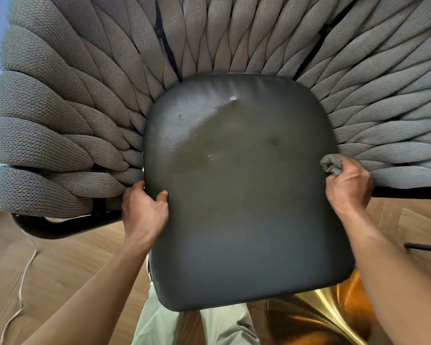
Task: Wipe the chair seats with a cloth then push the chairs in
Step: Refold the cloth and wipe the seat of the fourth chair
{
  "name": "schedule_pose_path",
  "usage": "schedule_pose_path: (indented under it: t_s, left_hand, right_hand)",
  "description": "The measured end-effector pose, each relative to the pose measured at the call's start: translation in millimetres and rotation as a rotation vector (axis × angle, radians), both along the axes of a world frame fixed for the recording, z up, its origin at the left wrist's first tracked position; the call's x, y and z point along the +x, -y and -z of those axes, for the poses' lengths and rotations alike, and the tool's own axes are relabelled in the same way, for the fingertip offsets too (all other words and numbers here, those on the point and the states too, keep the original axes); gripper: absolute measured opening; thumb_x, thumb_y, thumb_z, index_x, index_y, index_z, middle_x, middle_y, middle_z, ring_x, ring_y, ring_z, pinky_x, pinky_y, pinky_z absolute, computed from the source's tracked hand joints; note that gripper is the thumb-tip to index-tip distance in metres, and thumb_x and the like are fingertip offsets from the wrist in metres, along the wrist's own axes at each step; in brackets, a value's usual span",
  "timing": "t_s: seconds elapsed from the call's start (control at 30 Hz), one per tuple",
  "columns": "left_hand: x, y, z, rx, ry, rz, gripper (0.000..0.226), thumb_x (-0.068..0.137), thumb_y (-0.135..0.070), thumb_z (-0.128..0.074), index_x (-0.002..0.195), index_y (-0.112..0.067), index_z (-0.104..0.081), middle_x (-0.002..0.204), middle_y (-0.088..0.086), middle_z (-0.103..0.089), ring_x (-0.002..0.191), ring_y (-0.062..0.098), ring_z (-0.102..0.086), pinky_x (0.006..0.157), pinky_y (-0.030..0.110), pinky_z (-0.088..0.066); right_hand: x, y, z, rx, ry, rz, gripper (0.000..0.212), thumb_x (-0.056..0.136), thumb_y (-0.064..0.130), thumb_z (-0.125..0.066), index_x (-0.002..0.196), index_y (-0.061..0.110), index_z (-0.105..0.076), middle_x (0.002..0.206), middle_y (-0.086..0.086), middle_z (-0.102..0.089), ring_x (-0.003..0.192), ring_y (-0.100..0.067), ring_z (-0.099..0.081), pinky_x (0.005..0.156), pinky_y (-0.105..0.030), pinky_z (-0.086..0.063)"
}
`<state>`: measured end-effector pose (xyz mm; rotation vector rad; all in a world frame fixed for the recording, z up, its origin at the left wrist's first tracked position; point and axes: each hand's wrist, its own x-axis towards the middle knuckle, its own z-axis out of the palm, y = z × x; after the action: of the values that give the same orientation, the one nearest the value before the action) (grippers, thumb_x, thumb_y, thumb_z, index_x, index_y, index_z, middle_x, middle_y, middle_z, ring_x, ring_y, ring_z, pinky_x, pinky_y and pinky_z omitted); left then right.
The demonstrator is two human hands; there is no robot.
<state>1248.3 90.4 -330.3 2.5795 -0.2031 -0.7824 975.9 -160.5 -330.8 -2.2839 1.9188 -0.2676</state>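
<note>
Left hand (144,210) grips the seat cushion (244,195) edge, thumb on top. Right hand (347,186) holds the opposite edge with the cloth (330,164) bunched in its fingers. Risk: loose cushion shifts off the chair (60,108); cloth slips out.

Warm wood-plank floor (60,265) with a thin white cable (23,277) trailing across it; shiny brass-coloured metal base (334,317) at lower right

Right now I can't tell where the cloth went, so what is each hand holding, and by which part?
Left hand grips the seat cushion's left edge. Right hand holds the bunched grey cloth against the cushion's right edge.
</note>
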Motion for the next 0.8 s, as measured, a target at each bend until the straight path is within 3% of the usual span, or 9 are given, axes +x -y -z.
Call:
schedule_pose_path:
  t_s: [0.1,0.27,0.4,0.57,0.67,0.73,0.8]
  left_hand:
    - [-0.8,0.5,-2.3,-0.031,0.02,-0.026,0.054,0.08,-0.027,-0.072,0.127,-0.006,-0.054,0.12,0.016,-0.063,0.115,0.034,-0.056,0.099,0.039,-0.043]
    - [0.3,1.4,-4.9,-0.04,0.013,-0.061,0.045,0.082,-0.026,-0.071,0.122,-0.008,-0.06,0.117,0.016,-0.065,0.112,0.032,-0.058,0.096,0.035,-0.043]
    - [3.5,6.9,-8.0,-0.051,-0.023,-0.19,0.033,0.095,-0.032,-0.051,0.114,-0.009,-0.066,0.116,0.018,-0.066,0.111,0.036,-0.057,0.094,0.037,-0.042]
    - [12.1,15.1,-10.7,-0.142,-0.183,-0.511,0.059,0.099,-0.047,-0.031,0.115,-0.001,-0.065,0.123,0.023,-0.061,0.115,0.037,-0.055,0.102,0.043,-0.042]
    - [13.9,21.5,-15.7,-0.25,-0.264,-0.697,0.069,0.098,-0.053,-0.034,0.121,0.008,-0.057,0.128,0.02,-0.059,0.115,0.031,-0.057,0.1,0.033,-0.043]
    - [13.3,24.9,-19.8,-0.305,-0.308,-0.742,0.066,0.099,-0.05,-0.038,0.123,0.009,-0.055,0.128,0.018,-0.058,0.11,0.025,-0.057,0.091,0.026,-0.042]
    - [12.9,23.7,-19.0,-0.293,-0.312,-0.719,0.067,0.098,-0.051,-0.038,0.123,0.01,-0.055,0.129,0.02,-0.058,0.114,0.028,-0.057,0.097,0.031,-0.044]
  right_hand:
    - [6.0,-5.7,3.3,-0.007,0.087,0.021,0.043,0.069,-0.006,-0.051,0.101,0.014,-0.071,0.103,-0.009,-0.07,0.094,-0.032,-0.061,0.081,-0.034,-0.046]
    - [44.8,-46.6,18.1,-0.079,0.196,-0.192,0.042,0.067,-0.003,-0.05,0.102,0.005,-0.071,0.104,-0.013,-0.071,0.097,-0.032,-0.065,0.088,-0.034,-0.045]
    - [107.6,-105.0,28.3,-0.033,0.288,-0.444,0.038,0.07,0.001,-0.052,0.102,0.003,-0.072,0.105,-0.012,-0.072,0.097,-0.03,-0.067,0.091,-0.035,-0.046]
    - [195.4,-182.3,24.1,0.131,0.383,-0.548,0.046,0.068,0.008,-0.044,0.104,0.009,-0.072,0.108,-0.01,-0.071,0.099,-0.027,-0.066,0.082,-0.033,-0.05]
    - [233.0,-212.2,26.5,0.181,0.355,-0.619,0.027,0.077,0.014,-0.065,0.104,0.015,-0.07,0.111,-0.006,-0.07,0.102,-0.023,-0.063,0.079,-0.033,-0.047]
    - [242.2,-218.5,29.9,0.172,0.318,-0.644,0.027,0.079,0.021,-0.072,0.105,0.017,-0.069,0.112,-0.004,-0.069,0.105,-0.021,-0.062,0.079,-0.032,-0.046]
    - [237.3,-212.8,32.2,0.118,0.288,-0.658,0.025,0.081,0.019,-0.066,0.105,0.014,-0.069,0.111,-0.005,-0.069,0.105,-0.022,-0.063,0.08,-0.032,-0.045]
